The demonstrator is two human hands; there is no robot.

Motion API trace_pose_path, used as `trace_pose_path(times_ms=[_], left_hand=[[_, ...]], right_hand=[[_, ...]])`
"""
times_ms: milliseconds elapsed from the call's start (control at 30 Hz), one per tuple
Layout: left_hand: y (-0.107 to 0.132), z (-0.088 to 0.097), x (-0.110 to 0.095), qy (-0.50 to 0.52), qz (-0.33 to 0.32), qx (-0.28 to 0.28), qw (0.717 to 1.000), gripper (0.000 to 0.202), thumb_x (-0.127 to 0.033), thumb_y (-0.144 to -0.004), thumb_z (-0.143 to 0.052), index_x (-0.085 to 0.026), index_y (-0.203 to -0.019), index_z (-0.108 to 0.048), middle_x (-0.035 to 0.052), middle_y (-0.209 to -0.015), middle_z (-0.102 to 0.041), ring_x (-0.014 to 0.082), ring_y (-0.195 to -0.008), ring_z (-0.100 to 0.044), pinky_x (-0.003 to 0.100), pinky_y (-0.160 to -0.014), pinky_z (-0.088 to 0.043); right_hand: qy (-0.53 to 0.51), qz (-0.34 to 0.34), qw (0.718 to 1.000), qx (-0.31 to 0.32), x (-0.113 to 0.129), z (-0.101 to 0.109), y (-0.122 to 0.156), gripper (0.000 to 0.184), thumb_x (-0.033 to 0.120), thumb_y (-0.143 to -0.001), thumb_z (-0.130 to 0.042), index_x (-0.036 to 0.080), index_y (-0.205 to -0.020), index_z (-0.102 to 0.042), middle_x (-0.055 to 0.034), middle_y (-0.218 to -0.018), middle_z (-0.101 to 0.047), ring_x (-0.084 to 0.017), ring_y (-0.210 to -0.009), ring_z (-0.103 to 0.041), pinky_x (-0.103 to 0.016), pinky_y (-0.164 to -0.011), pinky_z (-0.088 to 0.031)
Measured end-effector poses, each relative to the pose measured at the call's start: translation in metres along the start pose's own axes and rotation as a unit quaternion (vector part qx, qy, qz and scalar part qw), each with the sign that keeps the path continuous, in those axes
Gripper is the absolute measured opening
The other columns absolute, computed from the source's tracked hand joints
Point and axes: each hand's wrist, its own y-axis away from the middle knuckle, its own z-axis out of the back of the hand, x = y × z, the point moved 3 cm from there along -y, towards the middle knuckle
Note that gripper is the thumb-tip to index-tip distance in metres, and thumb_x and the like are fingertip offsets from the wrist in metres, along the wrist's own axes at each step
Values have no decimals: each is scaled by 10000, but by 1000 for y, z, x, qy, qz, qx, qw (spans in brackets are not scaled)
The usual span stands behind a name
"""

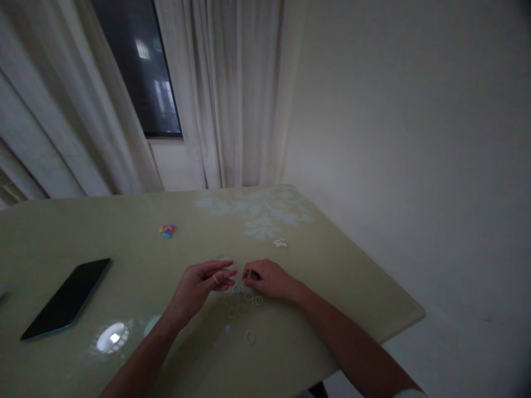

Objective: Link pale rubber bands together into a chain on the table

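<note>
My left hand (203, 283) rests on the pale green table (124, 243), fingers curled, with a small yellow band (215, 278) looped on a finger. My right hand (267, 278) lies close beside it, pinching a thin hook-like tool (247, 276) whose tip points toward the left fingers. Several small pale loop bands (248, 298) lie scattered on the table just under and in front of both hands. One more loose band (250, 336) sits nearer to me.
A dark phone (68, 297) lies face up at the left. A little heap of coloured bands (167, 230) sits farther back, and a small white piece (280, 242) lies to the right. The table's right edge (415, 315) drops off beside a white wall. Curtains and a window stand behind.
</note>
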Motion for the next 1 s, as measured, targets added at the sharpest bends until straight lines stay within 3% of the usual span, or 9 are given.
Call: trace_pose_path(times_ms=[200,300,400,467,533,600,633,833,1000], left_hand=[[-4,0,8,22,-30,55,998,595,-556,-787,-833,-189,-1247,-745,154,-1256,-770,321,-1103,-769,495,-1015,-610],[-1,-4,6,52,-63,102,991,563,-529,-848,-795,-212,-1306,-711,153,-1397,-692,316,-1267,-683,497,-1132,-523],[4,-8,0,51,-79,125,988,541,-502,-876,-774,-244,-1342,-680,139,-1454,-656,292,-1337,-632,454,-1140,-511],[5,-8,-3,10,-71,99,992,457,-487,-862,-784,-232,-1236,-725,134,-1337,-737,278,-1197,-724,404,-1006,-598],[3,-6,-5,-53,-61,51,995,329,-468,-804,-824,-194,-979,-771,101,-994,-831,236,-864,-795,320,-761,-637],[0,-2,-5,-104,-49,10,993,292,-450,-742,-857,-179,-773,-751,44,-688,-780,189,-624,-735,267,-606,-587],[-1,-1,-4,-114,-44,-4,993,288,-447,-725,-858,-179,-735,-754,32,-631,-758,183,-593,-718,262,-594,-578],[-3,-2,-3,-107,-55,-14,993,288,-432,-734,-802,-214,-917,-849,62,-872,-839,240,-807,-780,325,-769,-623],[-1,-6,-3,-151,-86,8,985,174,-360,-774,-772,-233,-865,-849,47,-774,-818,217,-718,-754,288,-699,-595]], right_hand=[[1,-5,1000,2,2,1,1,112,241,-912,-707,210,-1007,-757,13,-787,-676,-130,-694,-560,-231,-650,-346],[11,-5,1000,-5,-2,-2,-1,115,231,-899,-717,213,-1004,-762,13,-786,-675,-134,-694,-562,-236,-651,-349],[9,10,1000,-17,-4,-3,-2,96,206,-879,-747,199,-970,-778,-1,-817,-671,-141,-729,-576,-243,-682,-379],[-9,31,999,-29,-3,-2,-3,70,212,-874,-772,188,-936,-796,-22,-876,-669,-148,-783,-594,-251,-731,-416],[-49,47,997,-45,-1,1,-3,61,226,-869,-794,187,-912,-815,-33,-902,-662,-145,-796,-604,-254,-750,-440],[-108,49,990,-72,1,4,-3,69,244,-864,-805,197,-909,-830,-30,-879,-661,-135,-763,-606,-250,-725,-453],[-140,48,985,-87,3,6,-2,82,261,-863,-808,203,-914,-835,-28,-863,-666,-131,-745,-607,-247,-707,-457],[-323,6,939,-116,10,4,0,278,422,-835,-807,175,-963,-810,-31,-761,-719,-144,-648,-662,-264,-628,-497],[-417,-17,899,-132,18,0,0,373,438,-706,-901,168,-875,-707,6,-706,-694,-137,-604,-655,-264,-604,-511]])
